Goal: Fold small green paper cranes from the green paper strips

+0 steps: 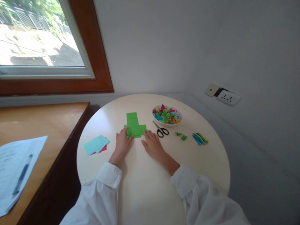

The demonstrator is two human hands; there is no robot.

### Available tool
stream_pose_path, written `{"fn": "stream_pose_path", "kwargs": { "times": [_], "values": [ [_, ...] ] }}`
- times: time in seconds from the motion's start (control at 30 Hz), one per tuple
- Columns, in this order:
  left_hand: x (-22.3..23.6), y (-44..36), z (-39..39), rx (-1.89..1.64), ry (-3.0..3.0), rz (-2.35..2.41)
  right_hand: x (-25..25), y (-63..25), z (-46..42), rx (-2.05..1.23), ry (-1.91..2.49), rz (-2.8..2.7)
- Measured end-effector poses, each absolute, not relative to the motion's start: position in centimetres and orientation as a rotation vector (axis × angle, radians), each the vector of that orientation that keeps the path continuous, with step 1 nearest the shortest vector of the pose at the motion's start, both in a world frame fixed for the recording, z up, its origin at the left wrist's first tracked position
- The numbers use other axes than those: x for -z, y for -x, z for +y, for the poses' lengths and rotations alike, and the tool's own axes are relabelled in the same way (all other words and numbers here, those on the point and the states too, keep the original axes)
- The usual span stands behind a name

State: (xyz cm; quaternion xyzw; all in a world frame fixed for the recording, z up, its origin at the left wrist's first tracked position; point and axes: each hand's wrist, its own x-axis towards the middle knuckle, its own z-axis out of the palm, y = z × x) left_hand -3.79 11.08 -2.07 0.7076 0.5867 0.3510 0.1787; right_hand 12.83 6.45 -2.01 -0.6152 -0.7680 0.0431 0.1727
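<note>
Green rectangular paper pieces lie overlapped on the round cream table, one long axis running near to far, the other left to right. Your left hand, half-curled, covers the crosswise piece's left end; whether it pinches or merely presses, I can't tell. Your right hand, fingers loosely spread and thumb apart, touches the right end, gripping nothing, so neither hand is nearer. Black-handled metal scissors lie just beyond it, rightward.
</note>
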Motion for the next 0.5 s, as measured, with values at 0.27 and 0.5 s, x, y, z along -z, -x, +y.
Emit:
{"fn": "stream_pose_path", "kwargs": {
  "times": [0.27, 0.5],
  "values": [
    [1.69, 3.77, 11.01, -0.915, -2.128, 1.695, 1.82, -12.79, 6.34, -0.183, 1.663, -2.206],
    [1.22, 3.50, 10.73, -0.904, -2.143, 1.743, 1.33, -12.75, 6.15, -0.223, 1.616, -2.216]
  ]
}}
